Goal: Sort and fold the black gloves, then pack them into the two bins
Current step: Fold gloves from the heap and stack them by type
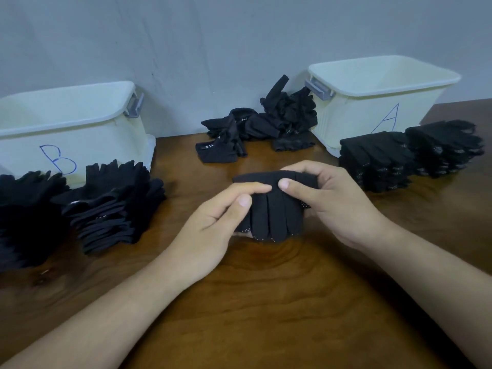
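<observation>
The fingers (pixel 253 187) of the left hand (pixel 218 217) are curled onto the near face of a black glove (pixel 274 215), thumb beneath the forefinger and pinching the cloth. The right hand (pixel 330 201) grips the same glove from the other side: its thumb presses the front, and its other fingers wrap over the top fold. Both hands have hold of it, with little gap between the two thumbs.

The glove is doubled over, its finger tubes pointing down toward the person and just above the wooden surface (pixel 266 302). Pale grip dots show along its lower edge and right side.

It looks like thin knit: light, limp, and likely to spring open if let go. The dotted side should be slightly tacky, so it probably won't slip. The best hold is likely across the fold, pinching both layers together, rather than by the loose tips.

Folded stacks (pixel 380 161) lie by the bin marked A (pixel 372 102) on the right, and more stacks (pixel 114 206) by the bin marked B (pixel 87 121) on the left. A loose heap (pixel 266 123) of gloves waits between the bins, so sorting appears unfinished.
</observation>
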